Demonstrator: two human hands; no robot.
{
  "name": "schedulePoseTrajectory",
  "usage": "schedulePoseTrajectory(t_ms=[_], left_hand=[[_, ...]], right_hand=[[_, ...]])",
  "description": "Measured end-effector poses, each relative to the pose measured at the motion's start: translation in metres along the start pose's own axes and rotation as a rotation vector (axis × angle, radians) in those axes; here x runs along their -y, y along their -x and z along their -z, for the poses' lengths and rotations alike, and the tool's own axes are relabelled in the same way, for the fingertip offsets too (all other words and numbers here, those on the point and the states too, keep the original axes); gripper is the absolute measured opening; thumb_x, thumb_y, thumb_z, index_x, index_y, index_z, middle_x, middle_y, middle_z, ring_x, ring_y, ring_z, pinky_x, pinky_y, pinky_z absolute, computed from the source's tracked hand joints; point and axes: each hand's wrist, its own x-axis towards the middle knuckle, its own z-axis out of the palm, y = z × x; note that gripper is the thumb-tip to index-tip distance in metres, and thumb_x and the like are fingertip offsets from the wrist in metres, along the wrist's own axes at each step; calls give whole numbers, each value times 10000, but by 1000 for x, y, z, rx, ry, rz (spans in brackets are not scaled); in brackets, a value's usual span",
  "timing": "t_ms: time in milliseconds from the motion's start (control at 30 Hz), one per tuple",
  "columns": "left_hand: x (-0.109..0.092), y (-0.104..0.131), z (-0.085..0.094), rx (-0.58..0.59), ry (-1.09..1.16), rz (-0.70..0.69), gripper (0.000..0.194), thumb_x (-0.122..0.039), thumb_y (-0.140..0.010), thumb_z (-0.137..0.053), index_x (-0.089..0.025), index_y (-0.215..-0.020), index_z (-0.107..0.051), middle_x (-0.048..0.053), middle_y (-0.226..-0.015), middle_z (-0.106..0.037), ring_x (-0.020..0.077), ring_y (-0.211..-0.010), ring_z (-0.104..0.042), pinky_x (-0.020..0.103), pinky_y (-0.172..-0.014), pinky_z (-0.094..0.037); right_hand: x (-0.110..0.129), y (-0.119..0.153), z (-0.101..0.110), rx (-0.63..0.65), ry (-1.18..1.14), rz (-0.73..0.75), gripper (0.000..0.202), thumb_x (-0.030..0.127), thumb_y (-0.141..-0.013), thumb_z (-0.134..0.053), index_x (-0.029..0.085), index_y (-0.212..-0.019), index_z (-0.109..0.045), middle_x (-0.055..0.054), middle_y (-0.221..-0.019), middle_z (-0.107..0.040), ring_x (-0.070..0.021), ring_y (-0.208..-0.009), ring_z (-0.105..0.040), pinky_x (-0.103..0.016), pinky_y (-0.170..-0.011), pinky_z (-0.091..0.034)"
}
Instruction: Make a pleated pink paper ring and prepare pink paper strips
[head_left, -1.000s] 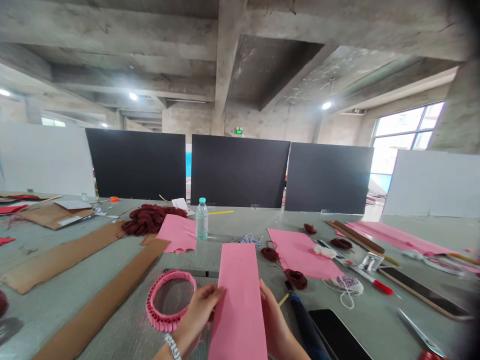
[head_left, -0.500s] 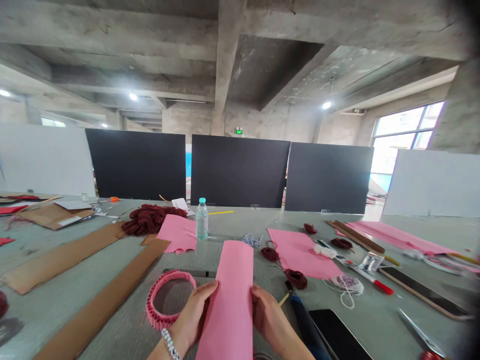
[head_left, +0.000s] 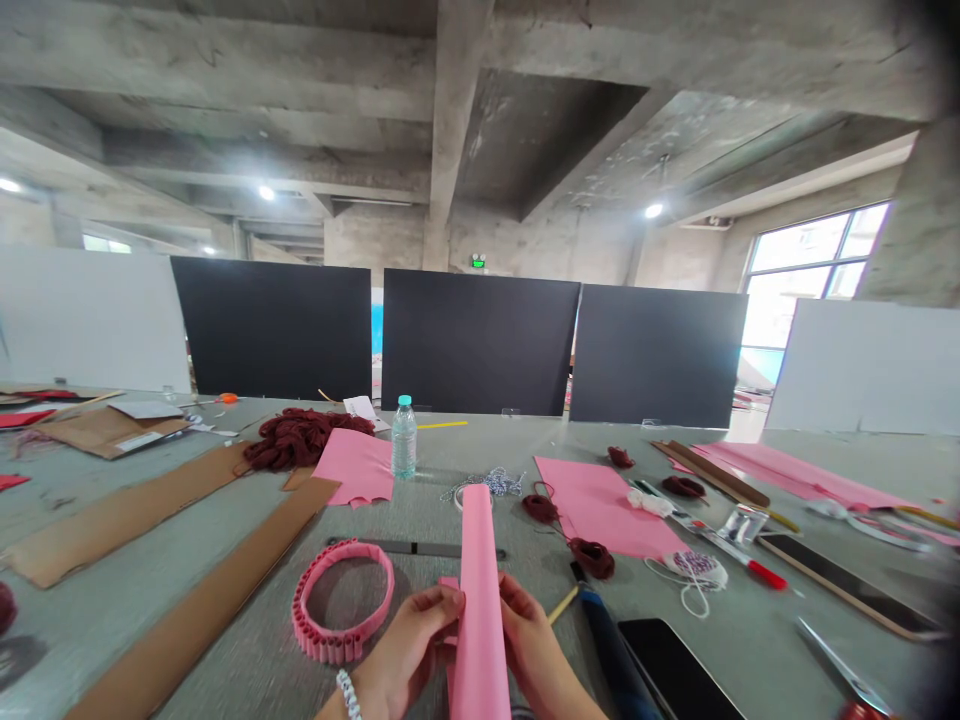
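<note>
A long pink paper sheet (head_left: 480, 600), rolled or folded into a narrow upright strip, stands between my hands at the front of the table. My left hand (head_left: 424, 640), with a beaded bracelet on the wrist, pinches its left edge; a pink flap shows beside those fingers. My right hand (head_left: 536, 640) grips the right edge, its fingertips partly behind the paper. Left of my hands lies a pleated pink ring (head_left: 304, 610). Beyond the paper is a dark flat bar (head_left: 420, 548) and a tangle of grey-white yarn (head_left: 504, 482).
A water bottle (head_left: 404, 440) stands near dark red yarn (head_left: 300, 438). Brown cardboard strips (head_left: 202, 590) lie left. On the right are a pink sheet (head_left: 600, 510), a black phone (head_left: 675, 670), a dark-blue-handled tool (head_left: 611, 640) and scissors (head_left: 844, 665). Black panels (head_left: 480, 340) line the back.
The pink paper has become narrower, turned in between my hands. My hands have moved closer together and slightly down, and more of the ring and dark bar shows.
</note>
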Motion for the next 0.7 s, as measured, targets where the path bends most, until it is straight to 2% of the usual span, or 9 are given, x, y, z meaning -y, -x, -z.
schedulePoseTrajectory(t_ms=[167, 267, 367, 467, 567, 700], left_hand=[[1, 0, 0, -10, 76, -25, 111, -242, -686, -613, -134, -666, -602, -2, -580, -576, 104, -538, -501, 241, -572, -402], [-3, -1, -1, -61, 42, -34, 128, -267, -659, -630, -150, -653, -577, -17, -581, -564, 107, -544, -498, 244, -588, -398], [-7, 0, -1, -135, -108, -73, 167, -287, -616, -656, -159, -651, -555, -22, -617, -564, 106, -565, -486, 224, -571, -376], [-9, -1, 0, -182, -274, -131, 188, -281, -592, -666, -151, -668, -553, -29, -636, -554, 95, -569, -460, 201, -547, -344], [-8, -1, 1, -142, -367, -122, 186, -285, -601, -652, -138, -626, -541, -29, -604, -528, 93, -562, -448, 204, -539, -334], [-4, -2, -1, -121, -509, -135, 228, -337, -598, -645, -140, -602, -530, -34, -533, -503, 98, -494, -447, 216, -483, -333]], right_hand=[[7, 4, -2, -51, -32, -61, 236, 351, -768, -515, 139, -824, -600, -78, -704, -671, -190, -580, -618, -288, -503, -474], [13, 6, -4, -14, -51, -52, 312, 401, -795, -455, 128, -829, -603, -89, -697, -660, -197, -582, -611, -321, -520, -480], [15, 5, -4, -16, 18, -4, 247, 359, -727, -574, 148, -852, -600, -49, -711, -647, -177, -597, -592, -324, -553, -486], [12, 1, -1, -76, 127, 23, 276, 317, -624, -678, 149, -832, -612, -12, -686, -633, -135, -549, -553, -260, -515, -466], [11, -2, 4, -124, 163, 24, 265, 310, -599, -689, 148, -799, -626, -7, -676, -635, -113, -520, -530, -214, -480, -423], [13, -2, 7, -148, 135, -32, 230, 297, -603, -660, 164, -790, -637, 0, -637, -631, -122, -521, -525, -229, -503, -420]])
